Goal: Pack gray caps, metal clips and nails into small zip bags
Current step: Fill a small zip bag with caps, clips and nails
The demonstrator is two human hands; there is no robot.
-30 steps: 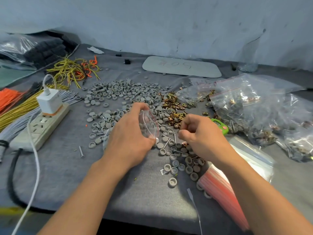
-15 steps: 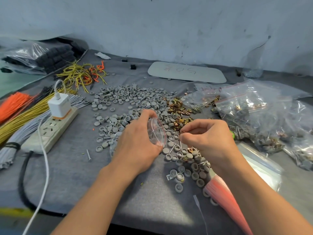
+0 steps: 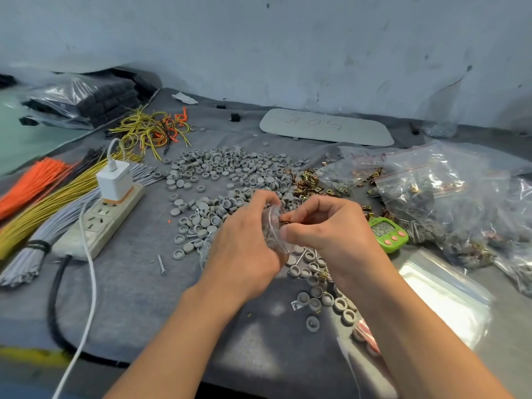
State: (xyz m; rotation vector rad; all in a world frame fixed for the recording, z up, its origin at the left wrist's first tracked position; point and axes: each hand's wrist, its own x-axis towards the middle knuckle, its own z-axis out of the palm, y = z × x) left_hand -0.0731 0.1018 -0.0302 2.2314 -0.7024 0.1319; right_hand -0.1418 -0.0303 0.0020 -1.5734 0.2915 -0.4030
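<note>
My left hand (image 3: 244, 243) grips a small clear zip bag (image 3: 272, 228) with its mouth held open toward the right. My right hand (image 3: 325, 228) pinches brass metal clips (image 3: 285, 221) right at the bag's mouth. A wide spread of gray caps (image 3: 230, 171) covers the gray cloth behind my hands, and more caps (image 3: 319, 300) lie in front of them. A pile of brass clips (image 3: 306, 182) sits right of the caps. A nail (image 3: 161, 264) lies alone on the cloth to the left, others among the caps under my hands.
A power strip with a white charger (image 3: 100, 217) and wire bundles (image 3: 43, 194) fill the left side. Filled zip bags (image 3: 449, 203) are heaped at right, beside a green timer (image 3: 388, 233). Empty clear bags (image 3: 443, 298) lie at front right. A flat gray panel (image 3: 326, 126) rests by the wall.
My right hand has carried the clips left to the bag's mouth, closing the gap with my left hand. The view has tilted slightly.
</note>
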